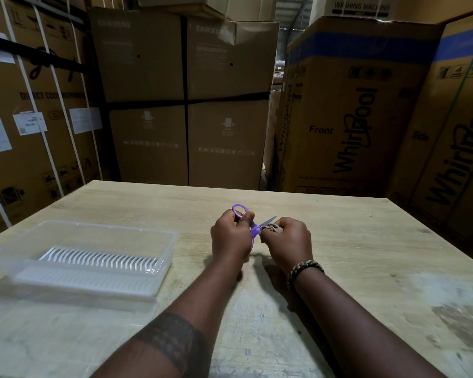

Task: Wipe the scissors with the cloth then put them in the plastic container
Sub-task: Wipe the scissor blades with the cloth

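Purple-handled scissors (254,227) are held above the middle of the wooden table (366,241). My left hand (230,236) grips their handles, with one purple loop showing above the fingers. My right hand (290,241) holds a small bunched brown cloth (271,230) pressed around the blades. Only the grey blade tip sticks out past the cloth. A clear plastic container (159,236) with a white slotted insert sits on the table at the left, apart from both hands.
Tall cardboard appliance boxes (186,105) stand close behind the table and on both sides. The near right part of the table top is worn and stained.
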`<move>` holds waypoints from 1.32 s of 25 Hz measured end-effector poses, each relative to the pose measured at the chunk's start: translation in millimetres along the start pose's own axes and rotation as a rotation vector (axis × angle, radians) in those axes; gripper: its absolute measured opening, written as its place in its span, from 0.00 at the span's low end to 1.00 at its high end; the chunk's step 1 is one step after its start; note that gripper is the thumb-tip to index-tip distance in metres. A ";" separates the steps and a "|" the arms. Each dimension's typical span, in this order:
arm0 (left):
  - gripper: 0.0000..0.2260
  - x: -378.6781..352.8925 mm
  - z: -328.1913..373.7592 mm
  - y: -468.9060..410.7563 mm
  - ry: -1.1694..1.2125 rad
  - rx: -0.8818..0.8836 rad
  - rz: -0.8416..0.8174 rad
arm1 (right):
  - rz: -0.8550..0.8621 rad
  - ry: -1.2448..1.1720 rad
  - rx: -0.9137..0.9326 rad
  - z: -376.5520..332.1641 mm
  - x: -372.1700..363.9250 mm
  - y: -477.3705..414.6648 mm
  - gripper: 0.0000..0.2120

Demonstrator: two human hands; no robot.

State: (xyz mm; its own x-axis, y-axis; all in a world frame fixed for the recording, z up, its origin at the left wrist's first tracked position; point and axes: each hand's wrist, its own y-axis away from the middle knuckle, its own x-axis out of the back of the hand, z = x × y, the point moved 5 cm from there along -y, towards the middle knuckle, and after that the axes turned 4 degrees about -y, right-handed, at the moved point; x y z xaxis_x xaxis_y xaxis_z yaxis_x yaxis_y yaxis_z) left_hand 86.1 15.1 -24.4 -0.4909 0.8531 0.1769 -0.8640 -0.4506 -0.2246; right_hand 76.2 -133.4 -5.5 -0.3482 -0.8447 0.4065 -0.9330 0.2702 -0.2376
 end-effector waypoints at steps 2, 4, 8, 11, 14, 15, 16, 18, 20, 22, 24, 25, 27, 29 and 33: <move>0.14 -1.3 -0.9 0.4 -0.009 0.000 -0.009 | -0.001 0.014 -0.028 1.4 0.6 -0.5 0.04; 0.14 -0.7 -0.6 1.6 -0.012 -0.002 -0.004 | -0.006 0.048 -0.057 3.2 -0.3 0.5 0.04; 0.13 2.7 -0.2 1.4 -0.005 0.015 0.033 | 0.010 0.161 -0.161 16.9 12.2 -6.8 0.06; 0.13 0.8 0.8 1.5 0.009 0.023 0.031 | 0.087 0.105 -0.098 17.5 25.5 -11.2 0.05; 0.13 -0.8 0.5 1.9 -0.005 0.015 0.016 | 0.029 0.003 0.025 3.2 14.1 -3.4 0.05; 0.13 -2.2 -0.9 0.6 0.000 0.011 0.009 | -0.008 0.005 0.030 1.4 8.2 -1.1 0.05; 0.13 -2.7 -0.9 0.3 0.002 0.008 -0.001 | -0.030 0.011 0.021 2.6 4.3 -1.0 0.04; 0.13 -2.5 -0.8 -0.3 -0.004 0.013 -0.012 | -0.048 0.043 -0.017 8.8 2.6 -4.3 0.04; 0.14 -1.8 -0.7 -1.4 -0.019 0.009 -0.012 | -0.051 0.116 -0.076 16.8 8.4 -8.4 0.04; 0.14 -2.3 0.2 0.1 -0.026 0.007 -0.013 | 0.005 0.178 -0.078 20.8 21.0 -12.5 0.05; 0.14 -4.5 2.2 1.2 -0.048 0.002 -0.034 | 0.118 0.155 0.059 16.1 33.2 -14.7 0.04; 0.14 -6.1 4.2 1.7 -0.074 -0.009 -0.051 | 0.155 0.113 0.177 11.2 35.8 -13.9 0.03; 0.14 -7.5 8.2 5.2 -0.110 -0.027 -0.074 | 0.128 0.076 0.387 0.9 29.5 -7.9 0.01; 0.14 -8.1 9.1 7.0 -0.103 -0.034 -0.086 | 0.049 0.095 0.463 0.3 16.5 -4.4 0.03; 0.15 -7.2 5.5 4.7 -0.121 -0.031 -0.094 | 0.007 0.180 0.442 8.7 10.4 -8.6 0.04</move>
State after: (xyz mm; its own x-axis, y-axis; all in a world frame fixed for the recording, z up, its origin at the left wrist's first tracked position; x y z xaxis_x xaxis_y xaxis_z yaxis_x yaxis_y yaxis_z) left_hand 85.0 5.5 -21.5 -0.4192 0.8526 0.3121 -0.9040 -0.3600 -0.2308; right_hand 81.5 -148.5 -7.0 -0.4012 -0.7392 0.5409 -0.8160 0.0201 -0.5777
